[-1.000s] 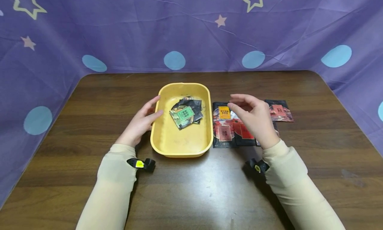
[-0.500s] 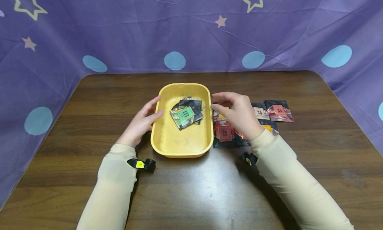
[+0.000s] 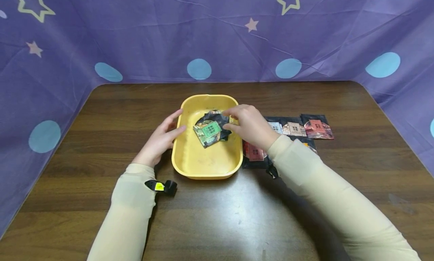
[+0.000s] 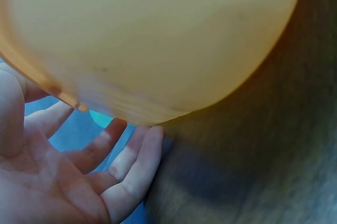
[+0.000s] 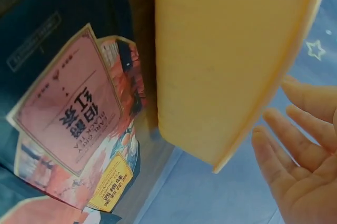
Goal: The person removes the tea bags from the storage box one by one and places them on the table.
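A yellow plastic tub (image 3: 207,163) stands on the table, with a small pile of tea sachets inside. On top lies a sachet with a green label (image 3: 210,129), partly over a black sachet (image 3: 221,119). My left hand (image 3: 159,140) rests against the tub's left side, thumb at the rim; in the left wrist view its fingers (image 4: 147,153) touch the outer wall. My right hand (image 3: 252,123) reaches over the right rim, fingertips at the black sachet, thumb and forefinger apart. Whether they touch it is unclear. The right wrist view shows nothing in that hand.
Right of the tub lie several flat tea sachets, partly under my right arm. Among them are a pink-labelled Earl Grey sachet (image 5: 71,108), a yellow-labelled one (image 5: 113,184) and a red-labelled one (image 3: 318,126) at the far right. A purple curtain (image 3: 230,34) hangs behind the table.
My right hand has moved left, from above the sachets on the table, across the tub's right rim to the pile inside. My left hand and the tub have stayed in place.
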Action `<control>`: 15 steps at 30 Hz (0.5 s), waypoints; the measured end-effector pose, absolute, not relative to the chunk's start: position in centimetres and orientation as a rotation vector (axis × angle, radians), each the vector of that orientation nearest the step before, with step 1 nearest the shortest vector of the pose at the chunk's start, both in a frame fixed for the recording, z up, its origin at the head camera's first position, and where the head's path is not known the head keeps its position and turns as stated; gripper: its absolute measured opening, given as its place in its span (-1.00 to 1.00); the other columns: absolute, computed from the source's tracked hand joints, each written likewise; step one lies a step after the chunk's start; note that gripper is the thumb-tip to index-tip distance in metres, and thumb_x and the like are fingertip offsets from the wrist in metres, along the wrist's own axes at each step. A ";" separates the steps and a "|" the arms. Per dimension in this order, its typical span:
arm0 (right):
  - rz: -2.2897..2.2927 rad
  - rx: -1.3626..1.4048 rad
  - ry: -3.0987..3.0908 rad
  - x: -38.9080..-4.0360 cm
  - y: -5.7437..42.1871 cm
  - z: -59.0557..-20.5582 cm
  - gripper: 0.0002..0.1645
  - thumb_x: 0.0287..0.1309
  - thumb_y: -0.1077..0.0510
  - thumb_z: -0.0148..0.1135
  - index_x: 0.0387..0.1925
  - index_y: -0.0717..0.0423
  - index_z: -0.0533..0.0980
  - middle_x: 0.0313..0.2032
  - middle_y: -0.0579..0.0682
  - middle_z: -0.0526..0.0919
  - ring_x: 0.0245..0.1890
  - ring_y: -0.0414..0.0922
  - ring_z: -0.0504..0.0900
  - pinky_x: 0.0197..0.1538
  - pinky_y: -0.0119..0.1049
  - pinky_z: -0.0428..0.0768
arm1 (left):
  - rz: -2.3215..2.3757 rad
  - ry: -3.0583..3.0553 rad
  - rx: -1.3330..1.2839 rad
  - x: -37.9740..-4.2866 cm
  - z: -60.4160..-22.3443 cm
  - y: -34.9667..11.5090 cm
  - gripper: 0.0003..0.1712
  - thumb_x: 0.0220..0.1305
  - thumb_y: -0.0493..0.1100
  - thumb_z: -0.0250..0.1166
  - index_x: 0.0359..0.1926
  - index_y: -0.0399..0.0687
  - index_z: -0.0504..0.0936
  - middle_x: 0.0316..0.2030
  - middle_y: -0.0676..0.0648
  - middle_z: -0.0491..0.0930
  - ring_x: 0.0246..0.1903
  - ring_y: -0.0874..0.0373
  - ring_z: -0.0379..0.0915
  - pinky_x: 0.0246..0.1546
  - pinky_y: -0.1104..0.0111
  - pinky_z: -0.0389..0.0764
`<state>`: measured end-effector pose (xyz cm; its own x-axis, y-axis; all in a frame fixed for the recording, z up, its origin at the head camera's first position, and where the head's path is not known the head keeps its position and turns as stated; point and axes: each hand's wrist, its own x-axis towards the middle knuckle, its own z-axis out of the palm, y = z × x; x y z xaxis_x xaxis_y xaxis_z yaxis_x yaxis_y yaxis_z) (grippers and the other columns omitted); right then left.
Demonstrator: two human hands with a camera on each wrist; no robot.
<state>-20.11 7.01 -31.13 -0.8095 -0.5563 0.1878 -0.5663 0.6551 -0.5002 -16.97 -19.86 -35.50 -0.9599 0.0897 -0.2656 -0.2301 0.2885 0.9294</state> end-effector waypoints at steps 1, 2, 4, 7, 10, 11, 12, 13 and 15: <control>0.837 0.987 -2.858 -20.2 6.8 -31.1 -0.55 0.21 0.14 0.37 0.11 0.24 0.60 0.05 0.12 0.69 0.08 0.06 0.62 0.22 -0.09 0.53 | 1.720 2.295 -0.130 -17.0 -35.5 -19.8 -0.27 0.48 0.02 0.11 0.55 0.39 0.03 0.39 -0.29 0.12 0.10 -0.10 0.42 -0.15 0.30 0.68; 0.803 1.013 -2.870 -20.4 6.6 -31.1 -0.53 0.22 0.13 0.37 0.12 0.24 0.59 0.07 0.11 0.69 0.11 0.06 0.61 0.26 -0.09 0.51 | 1.720 2.294 -0.130 -17.0 -35.4 -19.8 -0.27 0.48 0.02 0.11 0.55 0.39 0.03 0.40 -0.28 0.11 0.10 -0.11 0.41 -0.14 0.29 0.68; 0.750 1.075 -2.871 -20.6 6.3 -31.2 -0.51 0.20 0.10 0.38 0.13 0.24 0.59 0.09 0.11 0.67 0.17 0.05 0.58 0.32 -0.10 0.47 | 1.718 2.293 -0.131 -17.0 -35.4 -19.8 -0.27 0.48 0.02 0.11 0.55 0.39 0.03 0.41 -0.28 0.10 0.12 -0.12 0.40 -0.13 0.28 0.68; 0.665 1.152 -2.859 -21.0 5.7 -31.6 -0.47 0.18 0.07 0.40 0.14 0.23 0.58 0.11 0.12 0.66 0.18 0.04 0.57 0.32 -0.13 0.47 | 1.716 2.294 -0.133 -17.0 -35.3 -19.8 -0.27 0.48 0.02 0.11 0.55 0.38 0.03 0.41 -0.29 0.10 0.11 -0.11 0.40 -0.14 0.29 0.68; 0.573 1.222 -2.839 -21.3 5.2 -32.2 -0.47 0.16 0.06 0.41 0.12 0.23 0.59 0.09 0.12 0.67 0.16 0.03 0.59 0.30 -0.14 0.49 | 1.725 2.294 -0.126 -16.9 -35.4 -19.8 -0.27 0.48 0.00 0.10 0.56 0.34 0.03 0.38 -0.29 0.12 0.07 -0.08 0.42 -0.17 0.32 0.68; 0.553 1.244 -2.834 -21.4 5.0 -32.4 -0.49 0.17 0.07 0.41 0.11 0.22 0.60 0.08 0.11 0.68 0.15 0.02 0.59 0.29 -0.15 0.50 | 1.737 2.289 -0.119 -17.0 -35.4 -19.8 -0.27 0.49 -0.02 0.10 0.56 0.32 0.03 0.37 -0.30 0.14 0.05 -0.07 0.43 -0.19 0.32 0.68; 0.533 1.270 -2.823 -21.5 4.8 -32.6 -0.51 0.16 0.08 0.42 0.09 0.22 0.61 0.06 0.11 0.69 0.13 0.01 0.61 0.27 -0.16 0.51 | 1.749 2.285 -0.114 -17.0 -35.5 -19.8 -0.27 0.49 -0.04 0.09 0.56 0.30 0.03 0.35 -0.30 0.15 0.03 -0.05 0.44 -0.20 0.32 0.69; 0.516 1.289 -2.817 -21.6 4.7 -32.8 -0.53 0.16 0.08 0.42 0.07 0.22 0.62 0.03 0.10 0.70 0.10 -0.01 0.62 0.26 -0.17 0.52 | 1.758 2.283 -0.110 -17.0 -35.5 -19.8 -0.28 0.49 -0.05 0.09 0.56 0.28 0.03 0.34 -0.30 0.17 0.01 -0.03 0.45 -0.22 0.32 0.69; 0.490 1.316 -2.810 -21.8 4.4 -33.1 -0.56 0.14 0.07 0.43 0.02 0.20 0.65 -0.01 0.08 0.72 0.05 -0.03 0.64 0.23 -0.19 0.53 | 1.775 2.276 -0.098 -17.0 -35.6 -19.7 -0.28 0.50 -0.07 0.08 0.56 0.25 0.03 0.33 -0.30 0.18 -0.02 0.00 0.46 -0.24 0.32 0.70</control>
<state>-21.84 4.38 -33.13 -0.6488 -0.7496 0.1311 -0.7497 0.6001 -0.2788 -16.96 -19.74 -35.61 -0.9657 0.1018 -0.2389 -0.2069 0.2544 0.9447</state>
